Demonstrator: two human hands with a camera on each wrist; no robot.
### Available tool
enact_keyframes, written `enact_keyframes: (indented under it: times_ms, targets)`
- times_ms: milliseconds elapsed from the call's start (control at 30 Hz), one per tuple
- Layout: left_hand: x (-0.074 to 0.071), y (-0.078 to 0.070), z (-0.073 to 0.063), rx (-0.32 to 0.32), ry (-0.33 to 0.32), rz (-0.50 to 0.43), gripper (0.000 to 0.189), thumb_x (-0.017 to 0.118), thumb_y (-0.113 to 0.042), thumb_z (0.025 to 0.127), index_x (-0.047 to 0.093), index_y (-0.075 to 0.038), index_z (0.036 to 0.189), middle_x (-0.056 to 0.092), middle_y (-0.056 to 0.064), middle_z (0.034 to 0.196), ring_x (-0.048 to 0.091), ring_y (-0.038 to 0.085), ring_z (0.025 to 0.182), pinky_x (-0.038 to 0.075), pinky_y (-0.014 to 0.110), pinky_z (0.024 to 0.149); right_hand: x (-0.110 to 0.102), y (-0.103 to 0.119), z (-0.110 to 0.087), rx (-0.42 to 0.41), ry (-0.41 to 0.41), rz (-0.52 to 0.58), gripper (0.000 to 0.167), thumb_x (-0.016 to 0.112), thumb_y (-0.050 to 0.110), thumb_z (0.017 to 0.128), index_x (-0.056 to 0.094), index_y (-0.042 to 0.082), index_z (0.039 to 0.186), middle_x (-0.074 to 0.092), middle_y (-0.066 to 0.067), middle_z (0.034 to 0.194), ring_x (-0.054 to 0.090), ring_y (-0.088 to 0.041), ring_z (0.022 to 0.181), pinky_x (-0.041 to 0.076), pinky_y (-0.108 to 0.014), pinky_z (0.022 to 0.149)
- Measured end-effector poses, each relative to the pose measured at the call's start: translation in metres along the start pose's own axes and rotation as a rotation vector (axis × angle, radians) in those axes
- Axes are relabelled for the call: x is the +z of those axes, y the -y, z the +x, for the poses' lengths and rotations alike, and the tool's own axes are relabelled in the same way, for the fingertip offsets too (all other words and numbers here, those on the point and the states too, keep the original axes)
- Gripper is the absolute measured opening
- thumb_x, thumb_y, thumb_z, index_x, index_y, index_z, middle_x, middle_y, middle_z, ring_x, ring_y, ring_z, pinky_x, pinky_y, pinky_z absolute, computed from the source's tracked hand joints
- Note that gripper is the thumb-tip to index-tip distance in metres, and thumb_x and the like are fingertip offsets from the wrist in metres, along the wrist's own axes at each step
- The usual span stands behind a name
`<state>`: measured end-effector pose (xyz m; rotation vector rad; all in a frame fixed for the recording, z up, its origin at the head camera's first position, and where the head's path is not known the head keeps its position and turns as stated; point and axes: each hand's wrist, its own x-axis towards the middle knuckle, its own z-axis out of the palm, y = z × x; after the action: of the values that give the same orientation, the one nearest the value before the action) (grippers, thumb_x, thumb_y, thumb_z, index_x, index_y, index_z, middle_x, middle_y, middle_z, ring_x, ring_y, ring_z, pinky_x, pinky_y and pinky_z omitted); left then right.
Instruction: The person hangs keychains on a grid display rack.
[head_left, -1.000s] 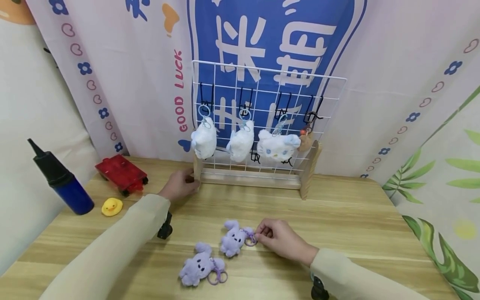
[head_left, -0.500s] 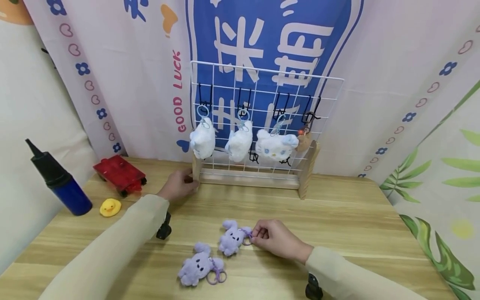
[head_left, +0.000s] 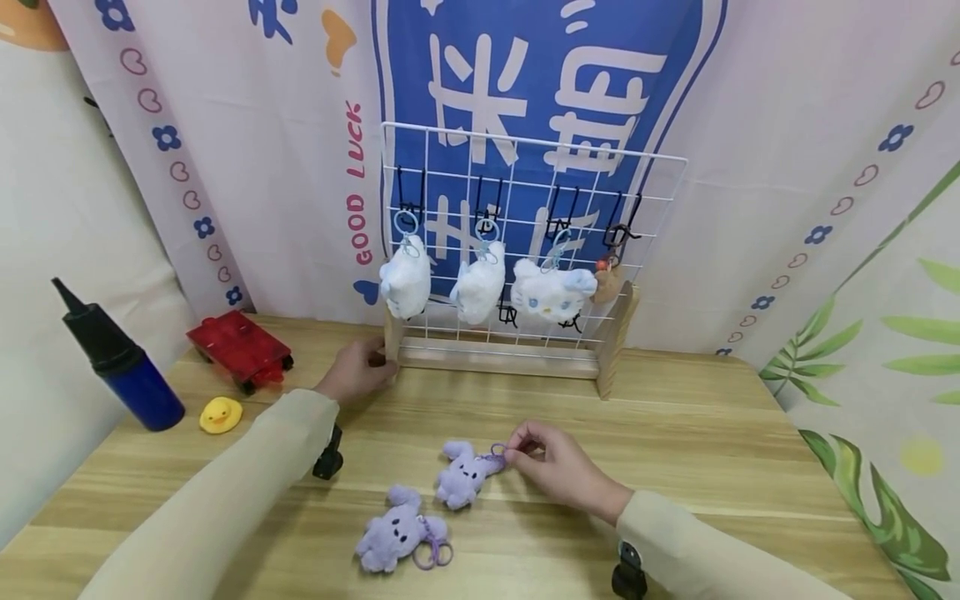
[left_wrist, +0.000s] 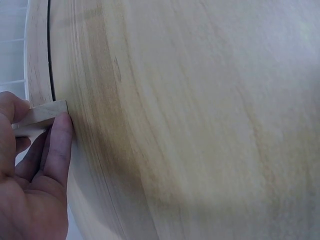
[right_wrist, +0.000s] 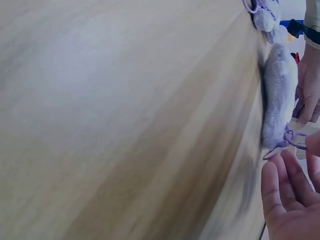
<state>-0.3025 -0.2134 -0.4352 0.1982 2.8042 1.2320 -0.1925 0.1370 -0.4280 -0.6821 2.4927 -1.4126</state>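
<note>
Nearest me a second purple plush (head_left: 401,532) lies idle on the table (head_left: 712,433), while just beyond it my right hand (head_left: 558,471) pinches the ring (head_left: 498,452) of the purple plush keychain (head_left: 463,475), which I judge to be the pick-up step (the toy's body rests on the wood). Farther back my left hand (head_left: 358,368) grips the wooden foot (head_left: 393,340) of the grid rack (head_left: 525,250), fingers curled round it. Hanging next, I judge, calls for a free black hook (head_left: 626,225) past three white plushes (head_left: 480,287); duck (head_left: 221,414), red block (head_left: 242,347) and pump (head_left: 120,362) sit clear.

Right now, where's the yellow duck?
In the head view the yellow duck sits on the table's left side, between the blue pump and the red toy car.
</note>
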Motion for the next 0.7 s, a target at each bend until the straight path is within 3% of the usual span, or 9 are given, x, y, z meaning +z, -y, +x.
enact_keyframes:
  times_ms: [200,333,467,700]
  targets:
    - [0.000,0.003,0.000,0.020,-0.003,-0.011,0.056,0.062,-0.013,0.101,0.046,0.009,0.150,0.067,0.032,0.130,0.071,0.036,0.109,0.065,0.044,0.089,0.001,0.002,0.004,-0.006,0.021,0.075,0.008,0.065,0.007,0.100,0.064,0.000,0.104,0.078,-0.018,0.117,0.075,-0.031,0.113,0.056,-0.015,0.093]
    - [0.000,0.004,0.000,0.031,-0.002,-0.022,0.053,0.062,-0.012,0.101,0.049,0.009,0.148,0.068,0.032,0.128,0.071,0.035,0.107,0.065,0.042,0.087,0.002,0.004,0.007,-0.009,0.052,0.160,0.011,0.061,0.007,0.103,0.061,-0.003,0.107,0.076,-0.021,0.121,0.073,-0.034,0.120,0.056,-0.019,0.102]
    - [0.000,0.004,0.000,0.028,-0.006,-0.014,0.053,0.062,-0.013,0.101,0.050,0.009,0.147,0.069,0.031,0.128,0.071,0.035,0.107,0.065,0.042,0.087,0.001,0.006,0.010,-0.025,0.056,0.215,0.014,0.059,0.007,0.104,0.060,-0.006,0.110,0.075,-0.025,0.120,0.074,-0.029,0.118,0.056,-0.024,0.104]
    - [0.000,0.004,0.001,0.019,0.002,-0.019,0.054,0.062,-0.015,0.101,0.049,0.008,0.148,0.068,0.031,0.129,0.071,0.035,0.108,0.065,0.042,0.088,0.001,0.012,0.016,-0.064,0.055,0.298,0.019,0.057,0.008,0.106,0.058,-0.009,0.112,0.073,-0.031,0.119,0.073,-0.004,0.105,0.060,-0.024,0.099]
